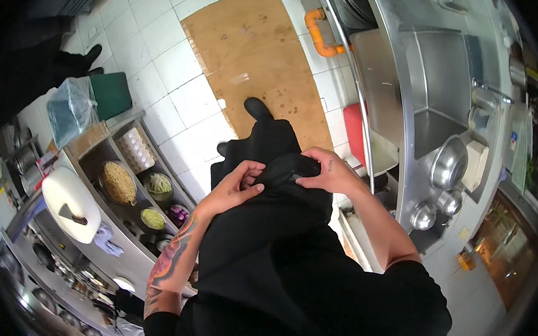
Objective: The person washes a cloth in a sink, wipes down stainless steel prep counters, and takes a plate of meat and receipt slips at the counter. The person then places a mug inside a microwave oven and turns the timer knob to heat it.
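A bunched piece of black cloth (pixel 281 173) lies between my hands in front of my waist, over my black apron (pixel 266 220). It has a small pale grey patch near my right thumb. Black on black, its full shape is hard to make out. My right hand (pixel 330 173) pinches the cloth's right side between thumb and fingers. On the other side, my left hand (pixel 241 187) has its fingers curled against the left edge, thumb across from them, closed on the cloth.
Cardboard (pixel 261 50) covers the floor tiles ahead. To the right are a steel sink (pixel 437 86), metal bowls (pixel 449 162) and a rail (pixel 360 93). At left, a knife (pixel 72 214) rests on a white cutting board (pixel 64 186), near noodles (pixel 119 182) and eggs (pixel 136 147). Another person (pixel 40 74) stands far left.
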A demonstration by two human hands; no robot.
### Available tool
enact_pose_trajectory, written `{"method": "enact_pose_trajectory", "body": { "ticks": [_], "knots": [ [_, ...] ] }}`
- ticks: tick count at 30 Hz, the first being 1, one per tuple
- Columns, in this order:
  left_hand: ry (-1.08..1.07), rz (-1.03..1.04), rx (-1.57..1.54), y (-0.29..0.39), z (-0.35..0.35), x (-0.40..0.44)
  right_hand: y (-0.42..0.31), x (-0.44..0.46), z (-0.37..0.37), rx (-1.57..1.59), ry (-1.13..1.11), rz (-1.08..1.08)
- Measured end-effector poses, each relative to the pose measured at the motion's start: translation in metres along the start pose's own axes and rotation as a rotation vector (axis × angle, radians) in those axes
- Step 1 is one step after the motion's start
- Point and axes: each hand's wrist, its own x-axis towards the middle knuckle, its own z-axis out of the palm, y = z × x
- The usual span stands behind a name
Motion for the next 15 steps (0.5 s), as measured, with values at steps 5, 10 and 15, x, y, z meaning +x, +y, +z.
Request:
{"method": "enact_pose_trajectory", "body": {
  "ticks": [5,10,15],
  "knots": [
    [-0.028,-0.174,0.016,0.014,0.001,0.024,-0.004,0.000,0.010,-0.290,0.060,-0.056],
    [-0.090,-0.295,0.081,0.031,0.028,0.052,0.007,0.000,0.023,-0.301,0.134,-0.262],
    [-0.089,-0.352,0.084,0.028,0.031,0.052,0.005,-0.008,0.019,-0.200,0.060,-0.191]
  ]
}}
